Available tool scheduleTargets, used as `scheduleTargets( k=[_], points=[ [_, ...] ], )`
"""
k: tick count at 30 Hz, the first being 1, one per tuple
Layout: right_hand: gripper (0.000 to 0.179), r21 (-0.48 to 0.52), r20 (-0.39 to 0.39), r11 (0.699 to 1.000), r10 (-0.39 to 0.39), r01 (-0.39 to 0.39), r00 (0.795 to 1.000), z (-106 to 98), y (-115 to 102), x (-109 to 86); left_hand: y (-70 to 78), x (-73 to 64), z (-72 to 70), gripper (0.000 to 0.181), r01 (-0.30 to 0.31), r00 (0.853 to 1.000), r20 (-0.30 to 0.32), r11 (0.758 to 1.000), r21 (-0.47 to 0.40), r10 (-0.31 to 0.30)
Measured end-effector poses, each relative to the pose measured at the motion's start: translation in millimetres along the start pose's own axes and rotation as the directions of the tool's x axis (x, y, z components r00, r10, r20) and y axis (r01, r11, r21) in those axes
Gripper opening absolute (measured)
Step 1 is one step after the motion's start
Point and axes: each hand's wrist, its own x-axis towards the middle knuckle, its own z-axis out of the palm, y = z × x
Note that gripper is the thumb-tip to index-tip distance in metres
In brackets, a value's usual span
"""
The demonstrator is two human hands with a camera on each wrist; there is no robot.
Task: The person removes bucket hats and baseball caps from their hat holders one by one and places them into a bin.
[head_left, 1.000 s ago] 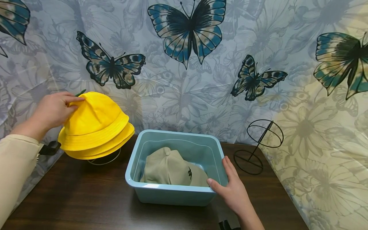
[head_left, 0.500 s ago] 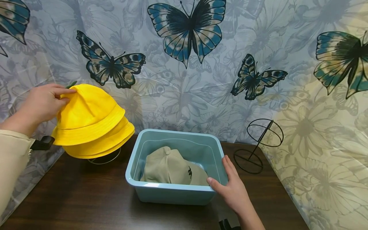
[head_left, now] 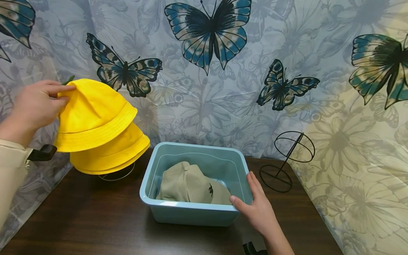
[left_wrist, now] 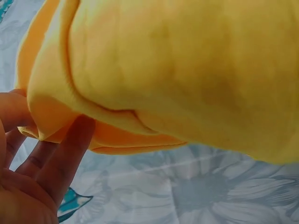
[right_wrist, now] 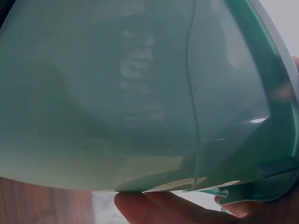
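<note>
In the head view my left hand (head_left: 36, 106) pinches the crown of a yellow bucket hat (head_left: 94, 115) near its small green tip. That hat is raised and shifted left, partly overlapping more yellow bucket hats (head_left: 111, 154) stacked on a wire stand (head_left: 119, 175). Yellow cloth (left_wrist: 187, 70) fills much of the left wrist view, with my fingers (left_wrist: 70, 158) at its edge. My right hand (head_left: 259, 209) holds the near right corner of a light-blue plastic bin (head_left: 191, 214), thumb and fingertips at the rim. Inside the bin lies a beige baseball cap (head_left: 188, 184) with a dark emblem.
A black wire hat stand (head_left: 287, 159) with no hat on it stands on the dark wooden table (head_left: 95, 219), right of the bin. Close behind the table hangs a butterfly-print cloth (head_left: 204, 109).
My left hand has moved up and left, lifting the top yellow bucket hat partly away from the stack. The right hand and the bin have stayed in place.
</note>
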Motion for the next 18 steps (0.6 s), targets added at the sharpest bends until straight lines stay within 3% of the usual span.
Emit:
scheduleTargets(
  k=[8,15,18],
  points=[
    [0.1,0.005,-0.004,1.0,0.005,-0.005,1.0,0.7,1.9,0.1,12.2,-0.5,-14.5,0.042,-0.016,0.994,-0.104,1.0,-0.009,0.015],
    [0.1,0.014,-0.002,1.0,0.003,-0.003,1.0,0.4,1.5,0.3,25.8,-2.5,-26.3,0.043,0.055,0.976,-0.199,0.989,-0.137,-0.082],
    [0.1,0.017,-0.001,1.0,0.004,-0.004,1.0,0.1,1.3,0.3,31.6,-3.2,-29.9,0.043,0.043,0.97,-0.227,0.983,-0.176,-0.083]
  ],
)
